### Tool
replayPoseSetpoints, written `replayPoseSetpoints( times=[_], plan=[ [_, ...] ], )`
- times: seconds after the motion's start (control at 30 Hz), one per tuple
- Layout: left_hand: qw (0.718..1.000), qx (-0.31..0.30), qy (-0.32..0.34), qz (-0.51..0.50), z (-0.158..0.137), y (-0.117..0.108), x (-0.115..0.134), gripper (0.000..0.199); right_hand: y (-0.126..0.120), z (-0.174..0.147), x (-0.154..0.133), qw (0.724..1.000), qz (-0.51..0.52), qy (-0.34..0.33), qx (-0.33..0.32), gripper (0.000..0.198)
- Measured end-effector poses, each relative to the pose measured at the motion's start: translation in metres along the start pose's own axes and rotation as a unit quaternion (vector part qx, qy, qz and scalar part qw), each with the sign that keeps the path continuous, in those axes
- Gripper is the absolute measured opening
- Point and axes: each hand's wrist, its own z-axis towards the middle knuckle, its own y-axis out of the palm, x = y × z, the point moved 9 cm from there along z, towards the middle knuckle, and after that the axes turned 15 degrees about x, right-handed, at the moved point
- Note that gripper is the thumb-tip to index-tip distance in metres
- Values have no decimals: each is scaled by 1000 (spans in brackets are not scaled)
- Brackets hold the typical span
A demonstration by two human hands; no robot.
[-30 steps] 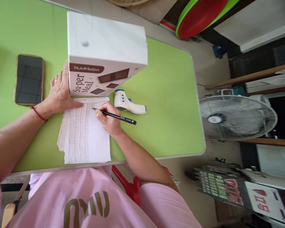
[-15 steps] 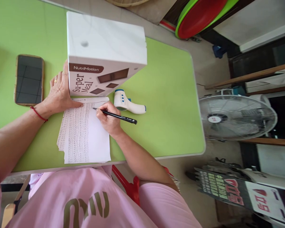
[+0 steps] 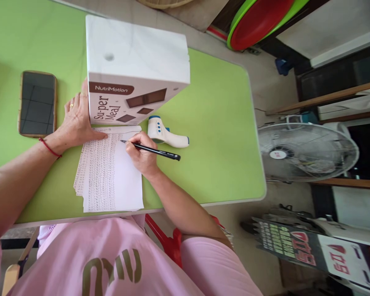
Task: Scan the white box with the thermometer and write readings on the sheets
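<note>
A black pen (image 3: 160, 152) is pinched in my right hand (image 3: 143, 156), its tip at the upper part of a sheet of paper (image 3: 126, 181). Handwritten rows cover the sheet's left part, and more written sheets lie beneath it. My left hand (image 3: 77, 119) lies flat with fingers spread, its thumb on the paper's top; some fingertips are hidden behind the box. That white box (image 3: 138, 53), printed "NutriMotion Su-per Meal", stands just beyond the paper. A white and blue infrared thermometer (image 3: 165, 131) lies close to my right hand.
A phone in a brown case (image 3: 38, 102) lies left of my left hand on the green table (image 3: 222, 123). Past the table's right edge stands a fan (image 3: 308, 152). A red stool (image 3: 169, 242) is below the front edge. Red and green basins (image 3: 262, 24) stand at the back.
The pen's rear end has swung slightly right and up, with its tip still at the paper. My left hand stays in place.
</note>
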Motion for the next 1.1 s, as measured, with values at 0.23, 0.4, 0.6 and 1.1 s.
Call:
replayPoseSetpoints(
  times=[0.23,0.4,0.6,1.1],
  plan=[
    [1000,-2,-1,-4,0,0,0,106,-3,0,4,1000,-9,10,15,14],
    [1000,11,13,-26,-1,1,-6,108,0,-1,6,999,-27,22,1,15],
    [999,20,21,-31,-1,0,-7,110,2,-3,9,998,-43,31,-16,15],
    [1000,-9,-8,-22,1,1,-3,112,0,-1,7,1000,-5,30,-4,14]
  ],
)
